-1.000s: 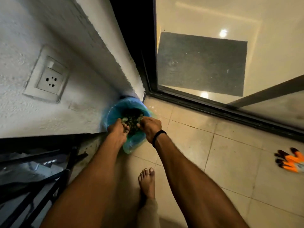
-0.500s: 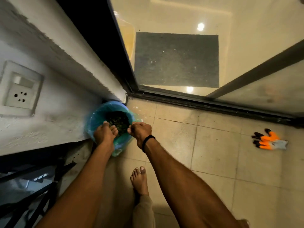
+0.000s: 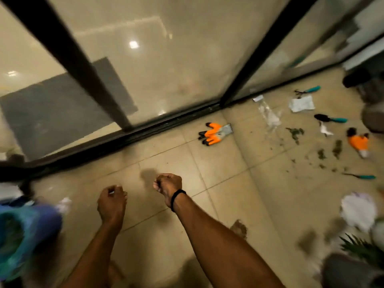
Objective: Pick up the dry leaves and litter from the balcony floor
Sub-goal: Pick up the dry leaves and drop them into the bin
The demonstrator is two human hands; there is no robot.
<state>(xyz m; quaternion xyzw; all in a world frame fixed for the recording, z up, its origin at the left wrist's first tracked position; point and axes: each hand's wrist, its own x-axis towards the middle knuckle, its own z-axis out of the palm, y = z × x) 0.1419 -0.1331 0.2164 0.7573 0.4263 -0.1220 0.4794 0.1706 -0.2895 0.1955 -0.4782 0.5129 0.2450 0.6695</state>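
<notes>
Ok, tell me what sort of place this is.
Most likely a home balcony where someone has been gardening: a tiled floor runs along a sliding glass door with a room behind it, and an orange work glove, a teal-handled hand tool and leaf scraps lie on the tiles.

- Forearms (image 3: 218,235): both bare for the whole length that shows, lean and long, running down to the lower edge of the view.
- Right hand (image 3: 168,185): bare, uncovered.
- Band (image 3: 176,199): thin, plain and black, worn snug round the right wrist; whether it is cord or elastic is too blurred to tell.
- Left hand (image 3: 112,202): bare, and its wrist is bare too.
- Foot (image 3: 239,228): bare and badly blurred, its toes not clear.
</notes>
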